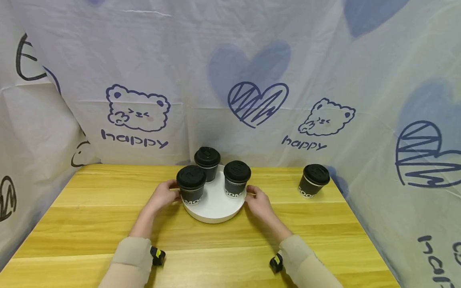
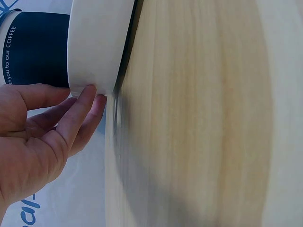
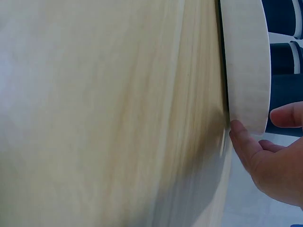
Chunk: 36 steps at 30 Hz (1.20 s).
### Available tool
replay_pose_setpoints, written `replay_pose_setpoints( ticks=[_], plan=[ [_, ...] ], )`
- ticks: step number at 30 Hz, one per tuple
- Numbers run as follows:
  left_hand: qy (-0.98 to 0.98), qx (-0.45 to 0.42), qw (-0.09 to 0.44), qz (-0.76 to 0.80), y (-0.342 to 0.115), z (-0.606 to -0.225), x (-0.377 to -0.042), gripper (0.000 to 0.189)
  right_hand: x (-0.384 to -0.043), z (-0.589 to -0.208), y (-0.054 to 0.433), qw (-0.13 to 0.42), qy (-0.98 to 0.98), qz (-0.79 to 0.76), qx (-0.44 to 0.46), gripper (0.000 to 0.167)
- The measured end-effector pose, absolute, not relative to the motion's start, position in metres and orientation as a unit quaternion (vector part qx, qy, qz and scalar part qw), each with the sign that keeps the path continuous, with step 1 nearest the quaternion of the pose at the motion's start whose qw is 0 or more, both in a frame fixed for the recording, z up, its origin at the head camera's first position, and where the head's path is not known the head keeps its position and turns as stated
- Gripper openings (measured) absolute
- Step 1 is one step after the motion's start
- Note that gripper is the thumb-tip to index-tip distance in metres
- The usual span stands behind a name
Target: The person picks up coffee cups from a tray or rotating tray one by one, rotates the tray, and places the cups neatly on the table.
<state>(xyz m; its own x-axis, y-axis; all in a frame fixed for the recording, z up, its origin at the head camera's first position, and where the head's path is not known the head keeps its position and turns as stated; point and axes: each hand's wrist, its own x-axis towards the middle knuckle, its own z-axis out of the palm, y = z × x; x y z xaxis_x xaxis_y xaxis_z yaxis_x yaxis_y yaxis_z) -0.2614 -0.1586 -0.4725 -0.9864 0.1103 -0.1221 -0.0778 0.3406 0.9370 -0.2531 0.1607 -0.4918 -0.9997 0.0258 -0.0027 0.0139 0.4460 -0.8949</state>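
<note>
A round white tray (image 1: 216, 212) bears three black paper coffee cups with black lids: a front-left cup (image 1: 191, 192), a back cup (image 1: 207, 158) and a right cup (image 1: 236, 182). My left hand (image 1: 163, 196) grips the tray's left edge, thumb by the rim beside the front-left cup, other fingertips (image 2: 90, 92) against the side wall. On the opposite edge my right hand (image 1: 260, 203) grips the tray too. Its thumb (image 3: 286, 115) is at the upper rim by a cup, a fingertip at the lower edge. In both wrist views a dark gap shows under the tray wall.
A fourth black lidded cup (image 1: 314, 182) stands apart on the wooden table (image 1: 216, 256), near its back right corner. Behind the table hangs a white cloth (image 1: 194, 72) printed with bears and hearts; more cloth hangs along both sides.
</note>
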Motion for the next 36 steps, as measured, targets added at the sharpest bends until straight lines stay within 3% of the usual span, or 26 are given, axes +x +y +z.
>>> replay_pose_setpoints(
  ticks=[24, 36],
  plan=[
    [0.829, 0.030, 0.085, 0.553, -0.165, -0.473, -0.268, 0.045, -0.257, -0.494, 0.163, -0.005, -0.857, 0.515, 0.006, 0.051],
    [0.835, 0.055, 0.089, 0.541, -0.161, -0.466, -0.253, 0.062, -0.246, -0.493, 0.162, -0.017, -0.859, 0.512, 0.003, 0.050]
  ],
)
